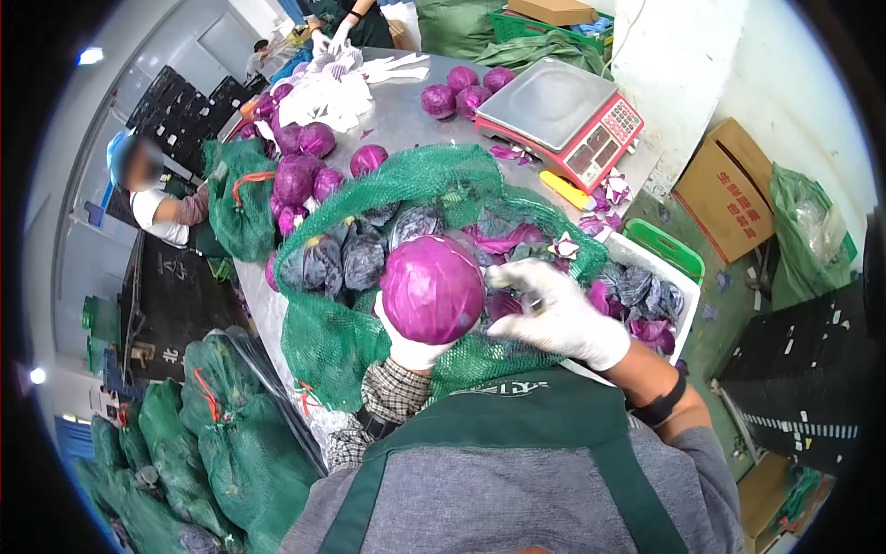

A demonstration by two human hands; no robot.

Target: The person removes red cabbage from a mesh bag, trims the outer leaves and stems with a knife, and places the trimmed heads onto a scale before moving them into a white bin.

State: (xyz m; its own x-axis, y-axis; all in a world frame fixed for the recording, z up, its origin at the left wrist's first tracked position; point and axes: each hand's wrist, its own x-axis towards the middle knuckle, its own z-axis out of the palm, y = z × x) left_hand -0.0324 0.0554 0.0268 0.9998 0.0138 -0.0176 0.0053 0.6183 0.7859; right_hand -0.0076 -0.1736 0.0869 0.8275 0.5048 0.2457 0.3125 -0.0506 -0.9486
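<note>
My left hand (413,351), in a white glove, holds a peeled, glossy red cabbage (432,289) from below and the left side. To the right of it is my right hand (561,314), also gloved, with thumb and fingers apart in a curve. I see nothing held in it, though the space behind the fingers is cluttered. Under both hands lies an opened green mesh bag (337,346) with several dull, unpeeled red cabbages (364,256) inside. Loose purple leaves (503,238) lie among them.
A red scale (552,106) and a yellow-handled tool (567,191) are on the metal table's right side. A white bin (685,294) holds leaves. Peeled cabbages (295,179) are piled at left. Filled mesh sacks (258,475) stand on the floor. Co-workers (161,208) are at the left and far end.
</note>
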